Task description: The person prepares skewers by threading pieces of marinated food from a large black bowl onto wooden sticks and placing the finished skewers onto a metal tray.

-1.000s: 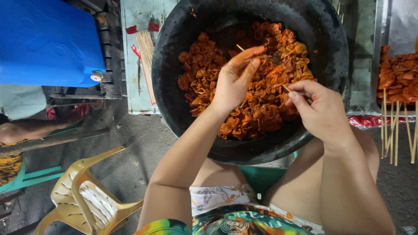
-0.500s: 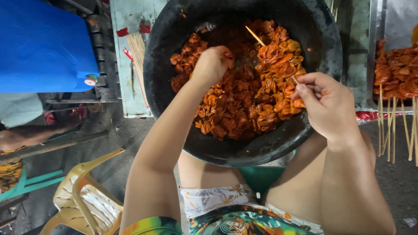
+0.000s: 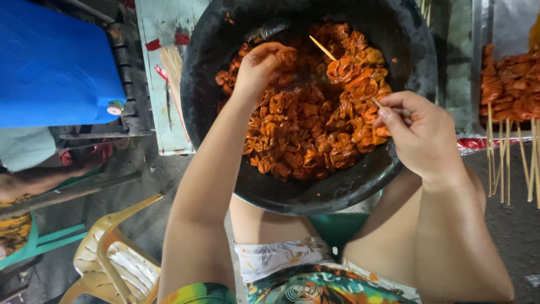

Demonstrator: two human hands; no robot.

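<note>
Seated person, knees apart, patterned shorts (image 3: 292, 270) at the bottom edge of the head view. A green seat (image 3: 337, 228) shows between the thighs. A large black basin (image 3: 315, 194) rests over the lap, its near rim just above the knees and its far rim cut off by the top edge. Little free room inside it: orange-red marinated meat pieces (image 3: 309, 129) fill most of the bottom, leaving bare black wall on the left and near sides.

Right hand (image 3: 419, 132) hovers over the basin's right rim. Thumb and fingertips are pinched together on the near end of a thin bamboo skewer (image 3: 343, 67), which runs up and left across the meat pile with its far tip free above it.

Left hand (image 3: 259, 65) is deeper in, over the upper left of the pile. Fingers are curled closed around one piece of meat (image 3: 287, 56), raised a little off the heap.

Left of the lap: bare grey ground and a yellow plastic chair (image 3: 107, 259) at the bottom edge, near the left elbow but apart from it. Further left, another person's leg (image 3: 28, 183) at the frame edge.

Beyond that, a blue plastic container (image 3: 53, 62) with a small pale cap low on its right side. Beside it lies a pale green board (image 3: 163, 34) with a bundle of bare skewers (image 3: 171, 65) on it, against the basin's left wall.

Far right, well clear of the right hand: a tray of skewered meat (image 3: 509, 84), sticks pointing toward the viewer, with a strip of red-and-white packaging (image 3: 478, 145) at its near edge.
</note>
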